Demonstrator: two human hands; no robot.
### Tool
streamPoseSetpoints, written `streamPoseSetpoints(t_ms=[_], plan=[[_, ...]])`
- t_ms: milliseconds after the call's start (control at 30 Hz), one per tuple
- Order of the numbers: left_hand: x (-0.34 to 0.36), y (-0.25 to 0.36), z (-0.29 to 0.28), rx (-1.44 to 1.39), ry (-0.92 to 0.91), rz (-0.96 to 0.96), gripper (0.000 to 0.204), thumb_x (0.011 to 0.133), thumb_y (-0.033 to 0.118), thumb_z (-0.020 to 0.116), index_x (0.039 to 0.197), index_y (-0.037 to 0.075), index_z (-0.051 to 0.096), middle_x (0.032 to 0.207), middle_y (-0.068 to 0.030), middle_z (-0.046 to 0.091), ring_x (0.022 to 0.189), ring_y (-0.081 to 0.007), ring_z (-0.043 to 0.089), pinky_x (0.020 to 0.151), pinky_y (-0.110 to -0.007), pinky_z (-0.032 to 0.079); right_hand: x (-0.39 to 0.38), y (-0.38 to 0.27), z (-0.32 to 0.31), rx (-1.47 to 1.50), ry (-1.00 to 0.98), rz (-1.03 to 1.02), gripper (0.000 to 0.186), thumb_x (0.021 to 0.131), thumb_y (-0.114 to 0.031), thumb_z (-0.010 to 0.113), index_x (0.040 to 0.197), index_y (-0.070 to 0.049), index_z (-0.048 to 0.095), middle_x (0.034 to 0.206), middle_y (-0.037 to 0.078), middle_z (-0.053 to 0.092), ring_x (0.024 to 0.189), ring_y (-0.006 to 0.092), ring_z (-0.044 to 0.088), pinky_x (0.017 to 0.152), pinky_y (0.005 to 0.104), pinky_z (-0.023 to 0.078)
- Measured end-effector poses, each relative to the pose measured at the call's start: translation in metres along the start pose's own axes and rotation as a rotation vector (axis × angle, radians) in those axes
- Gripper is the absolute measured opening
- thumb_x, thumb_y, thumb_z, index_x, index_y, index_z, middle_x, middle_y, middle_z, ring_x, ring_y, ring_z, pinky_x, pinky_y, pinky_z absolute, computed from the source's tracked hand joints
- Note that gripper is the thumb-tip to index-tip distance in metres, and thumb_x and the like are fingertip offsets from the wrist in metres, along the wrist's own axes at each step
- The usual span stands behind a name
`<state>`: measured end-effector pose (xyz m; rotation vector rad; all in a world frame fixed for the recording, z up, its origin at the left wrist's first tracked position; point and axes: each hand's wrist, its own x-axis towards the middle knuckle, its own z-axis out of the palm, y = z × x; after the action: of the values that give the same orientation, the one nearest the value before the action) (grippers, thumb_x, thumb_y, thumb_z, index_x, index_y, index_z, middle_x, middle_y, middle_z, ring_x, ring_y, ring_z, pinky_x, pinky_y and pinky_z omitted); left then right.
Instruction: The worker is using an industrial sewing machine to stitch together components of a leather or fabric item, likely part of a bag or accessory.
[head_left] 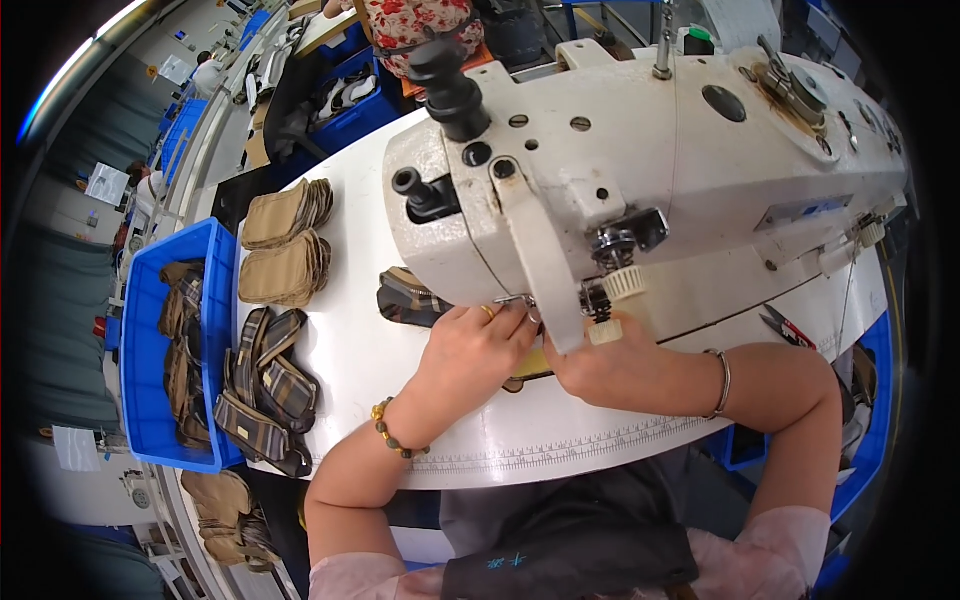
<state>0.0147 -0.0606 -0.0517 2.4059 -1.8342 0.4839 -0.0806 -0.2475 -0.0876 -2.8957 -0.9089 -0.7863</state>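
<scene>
A white sewing machine (740, 150) stands over the white table in front of me. My left hand (475, 350) is closed, its fingers bunched on a dark plaid fabric piece (405, 298) with a zipper along it, beside the needle area. This piece sticks out to the left from under the machine head. My right hand (610, 368) lies close on the other side of the needle area, curled, its fingertips hidden behind the thread tension knobs (625, 284). A yellow patch (538, 362) shows on the table between my hands. The needle itself is hidden.
Two stacks of tan fabric pieces (285, 270) sit at the left, with plaid pouches (268, 385) nearer me. A blue bin (165, 452) with more pieces stands past the table's left edge. Red-handled scissors (788, 326) lie at the right. Another person (415, 25) is across the table.
</scene>
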Motion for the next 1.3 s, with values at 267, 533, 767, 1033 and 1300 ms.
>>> streamPoseSetpoints(t_ms=[267, 533, 767, 1033, 1300], plan=[[0.004, 0.006, 0.001, 0.023, 0.005, -0.048, 0.032, 0.071, 0.01, 0.066, 0.102, 0.005, 0.074, 0.085, -0.0047, 0.068, 0.093, -0.0224, 0.067, 0.071, -0.033, 0.056, -0.001, 0.001, 0.005, -0.009, -0.035, -0.014, 0.023, 0.06, -0.017, 0.067, 0.078, -0.003, 0.068, 0.06, 0.004, 0.056, 0.051, 0.0152, 0.056, 0.042, 0.0313, 0.04], [0.004, 0.007, 0.005, 0.053, 0.032, -0.113, 0.032, 0.068, 0.008, 0.068, 0.099, 0.005, 0.074, 0.08, -0.0055, 0.066, 0.09, -0.0221, 0.066, 0.069, -0.034, 0.055, -0.002, 0.003, 0.004, -0.03, -0.152, -0.074, 0.037, 0.065, -0.014, 0.063, 0.096, 0.003, 0.072, 0.074, 0.005, 0.063, 0.055, 0.0131, 0.055, 0.044, 0.0299, 0.04], [0.002, 0.006, 0.006, 0.05, -0.014, -0.122, 0.031, 0.068, 0.007, 0.068, 0.099, 0.004, 0.074, 0.08, -0.006, 0.067, 0.09, -0.0228, 0.066, 0.068, -0.034, 0.055, -0.001, 0.002, 0.001, -0.031, -0.172, -0.039, 0.034, 0.067, -0.013, 0.063, 0.096, 0.003, 0.072, 0.077, 0.005, 0.065, 0.056, 0.0135, 0.057, 0.044, 0.0303, 0.041], [0.004, -0.003, 0.01, 0.01, 0.031, -0.175, 0.024, 0.067, 0.004, 0.068, 0.091, 0.006, 0.071, 0.076, -0.0046, 0.063, 0.068, -0.0235, 0.066, 0.059, -0.035, 0.053, 0.0, 0.001, 0.007, -0.029, -0.138, -0.038, 0.034, 0.068, -0.013, 0.063, 0.097, 0.002, 0.072, 0.079, 0.007, 0.067, 0.057, 0.0123, 0.059, 0.043, 0.0304, 0.041], [-0.008, -0.01, 0.006, 0.066, 0.148, -0.156, 0.027, 0.069, 0.008, 0.067, 0.094, 0.008, 0.073, 0.085, -0.0025, 0.07, 0.074, -0.0183, 0.065, 0.063, -0.03, 0.054, 0.007, 0.004, -0.003, -0.029, 0.021, -0.034, 0.029, 0.065, -0.013, 0.066, 0.088, 0.003, 0.072, 0.049, -0.001, 0.048, 0.039, 0.0124, 0.048, 0.038, 0.0301, 0.035]])
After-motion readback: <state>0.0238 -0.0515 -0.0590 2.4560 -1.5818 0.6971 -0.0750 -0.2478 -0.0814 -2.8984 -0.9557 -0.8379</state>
